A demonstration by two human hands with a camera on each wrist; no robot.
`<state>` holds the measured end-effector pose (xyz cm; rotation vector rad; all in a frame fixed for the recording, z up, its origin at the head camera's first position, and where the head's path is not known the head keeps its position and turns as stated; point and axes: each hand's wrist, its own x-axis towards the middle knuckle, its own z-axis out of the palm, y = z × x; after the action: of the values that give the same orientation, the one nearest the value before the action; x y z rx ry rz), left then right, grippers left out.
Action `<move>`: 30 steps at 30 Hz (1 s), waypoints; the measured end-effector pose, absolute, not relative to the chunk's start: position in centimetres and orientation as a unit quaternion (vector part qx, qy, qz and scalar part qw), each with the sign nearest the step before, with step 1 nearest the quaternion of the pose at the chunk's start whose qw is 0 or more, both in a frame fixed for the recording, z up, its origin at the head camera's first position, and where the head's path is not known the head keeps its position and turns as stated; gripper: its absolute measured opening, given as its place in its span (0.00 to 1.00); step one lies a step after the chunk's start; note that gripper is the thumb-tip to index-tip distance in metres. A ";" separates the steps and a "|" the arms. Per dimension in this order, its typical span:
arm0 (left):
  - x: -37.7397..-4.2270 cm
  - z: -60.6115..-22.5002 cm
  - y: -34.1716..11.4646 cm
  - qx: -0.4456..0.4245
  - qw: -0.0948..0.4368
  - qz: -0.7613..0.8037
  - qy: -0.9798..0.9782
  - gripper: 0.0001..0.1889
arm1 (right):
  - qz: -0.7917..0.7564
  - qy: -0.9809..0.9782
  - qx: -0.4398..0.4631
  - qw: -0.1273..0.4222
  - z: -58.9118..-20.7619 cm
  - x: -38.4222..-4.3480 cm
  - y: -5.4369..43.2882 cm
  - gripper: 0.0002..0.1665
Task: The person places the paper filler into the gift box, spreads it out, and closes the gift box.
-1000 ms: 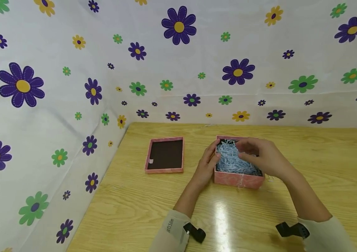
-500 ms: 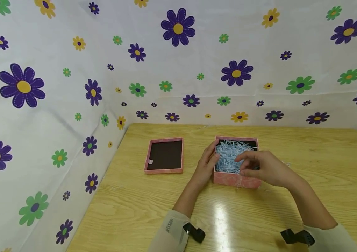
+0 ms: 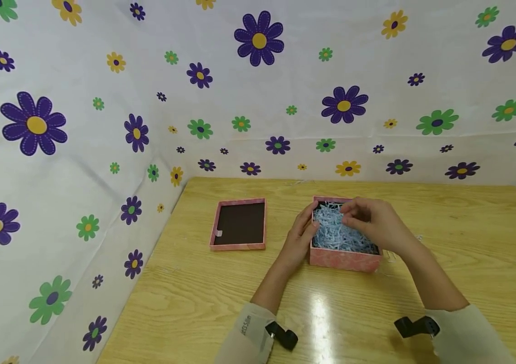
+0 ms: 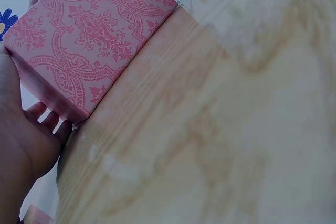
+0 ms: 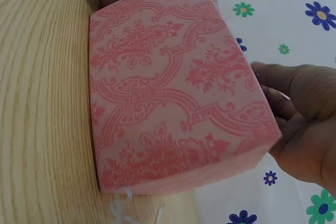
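Observation:
A pink patterned box [image 3: 344,259] stands lidless on the table, filled with light blue shredded paper [image 3: 330,230]. My left hand [image 3: 297,241] holds the box's left side, thumb at the rim and fingers along the outer wall. In the left wrist view, the fingers of that left hand [image 4: 29,142] lie at the box's [image 4: 94,40] lower corner. Over the right part of the filling is my right hand [image 3: 378,222], fingers bent, index tip and thumb a little apart with nothing visible between them. The right wrist view shows the right hand [image 5: 310,116] behind the box's top edge.
Left of the box, the pink lid [image 3: 241,222] lies with its black inside up. A few paper strands [image 3: 391,257] lie on the wooden table [image 3: 203,298] right of the box. A flower-print cloth [image 3: 303,76] hangs behind and at the left.
My right hand dipped toward the box's front right, then came back up over the filling. The paper strand hanging on the box's front wall is gone. My left hand has stayed put.

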<state>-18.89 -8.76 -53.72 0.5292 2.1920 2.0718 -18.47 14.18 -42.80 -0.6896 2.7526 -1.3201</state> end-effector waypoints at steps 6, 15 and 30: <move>-19.0 -53.9 -8.4 0.179 0.037 0.680 0.710 0.28 | -0.417 0.892 -0.166 -0.058 -43.2 -19.6 13.1 0.10; -19.1 -53.4 -8.6 0.170 0.039 0.676 0.716 0.27 | -0.378 0.896 -0.235 0.012 -43.7 -19.7 11.5 0.16; -19.0 -54.1 -8.9 0.170 0.040 0.674 0.718 0.27 | -0.403 0.887 -0.223 -0.029 -42.0 -18.0 13.4 0.14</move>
<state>-18.96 -8.90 -54.15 0.5203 2.1997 2.0646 -17.96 13.45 -42.02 -0.7131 2.8394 -1.2907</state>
